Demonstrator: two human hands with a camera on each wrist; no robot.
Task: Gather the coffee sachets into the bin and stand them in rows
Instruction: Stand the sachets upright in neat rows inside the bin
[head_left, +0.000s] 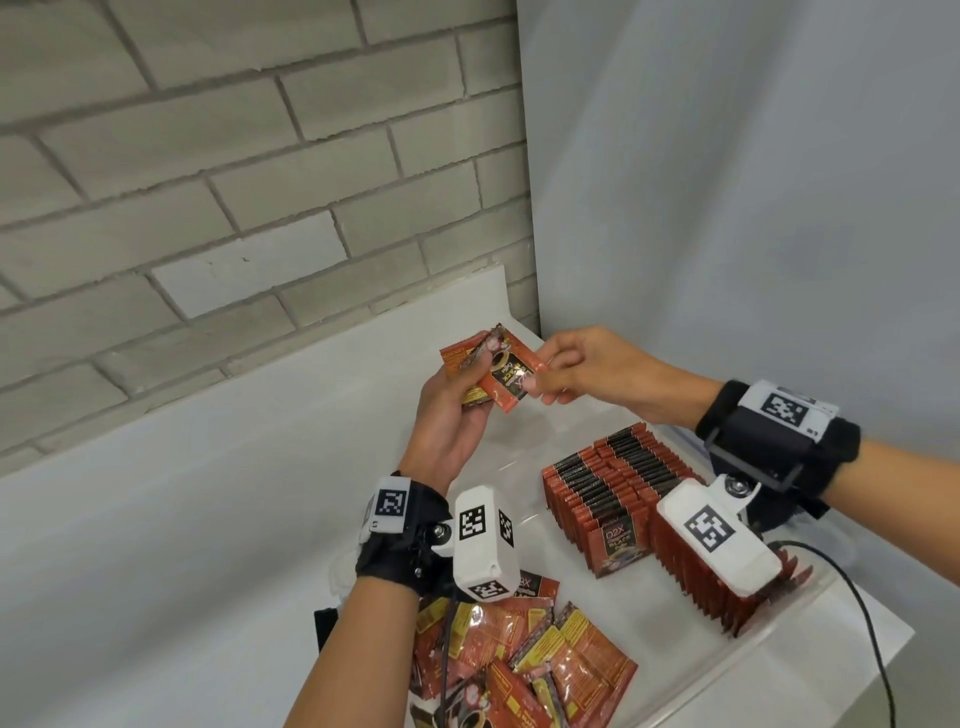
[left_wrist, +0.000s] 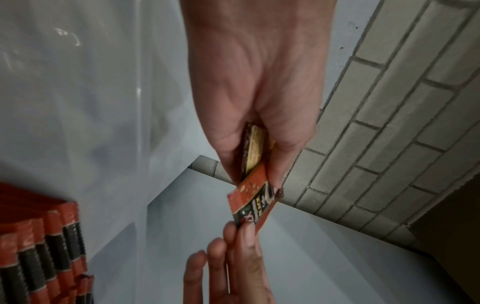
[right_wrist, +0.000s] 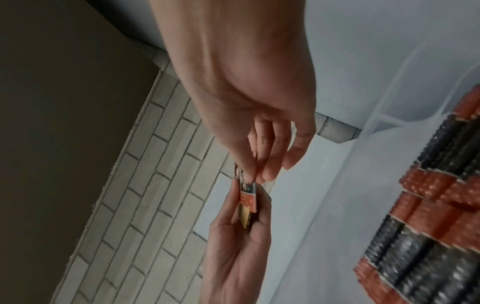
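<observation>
- We see the left hand (head_left: 441, 415) raised above the white counter (head_left: 208, 493), its fingers and thumb curled round a small stack of coffee sachets (head_left: 470, 371) — the stack stands well clear of the counter.
- The right hand (head_left: 587, 374) reaches in from the right and pinches the near corner of the front sachet (head_left: 511, 376) between thumb and fingertips; its other fingers are loosely bent.
- The front sachet shows its printed red and black face and sits skewed against the ones behind it, which show yellow panels.
- From the left wrist we see that same sachet (left_wrist: 253, 202) sticking out past the left fingers, the right thumb (left_wrist: 249, 242) pressed on its end.
- The clear bin (head_left: 810, 603) lies on the counter below the right wrist — inside it, standing sachets (head_left: 613, 483) are packed upright in close rows, top edges showing red and black.
- A loose pile of sachets (head_left: 530, 660) lies flat and jumbled on the counter just in front of the bin, under the left forearm.
- A grey brick wall (head_left: 208, 156) runs behind the counter.
</observation>
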